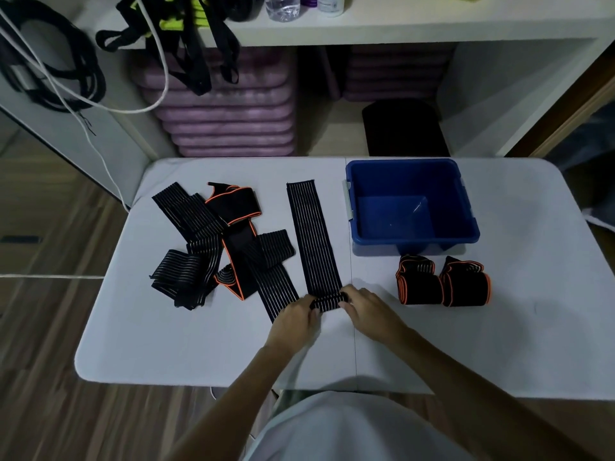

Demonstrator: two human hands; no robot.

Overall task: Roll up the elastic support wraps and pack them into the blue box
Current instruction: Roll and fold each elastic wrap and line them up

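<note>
A long black wrap with thin white stripes (311, 234) lies flat down the middle of the table, its near end curled into a small roll (327, 300). My left hand (296, 319) and my right hand (367, 307) pinch that roll from either side. An empty blue box (466, 207) stands at the back right. Two rolled black wraps with orange edging (420, 285) (466, 286) sit side by side in front of the box. A heap of unrolled wraps (213, 241), striped and orange-trimmed, lies on the left.
The white folding table (166, 344) has rounded corners and a centre seam. Behind it stand a shelf unit with stacked purple pads (229, 118), hanging black straps (189, 44) and a white cord (100, 141). Wood floor lies to the left.
</note>
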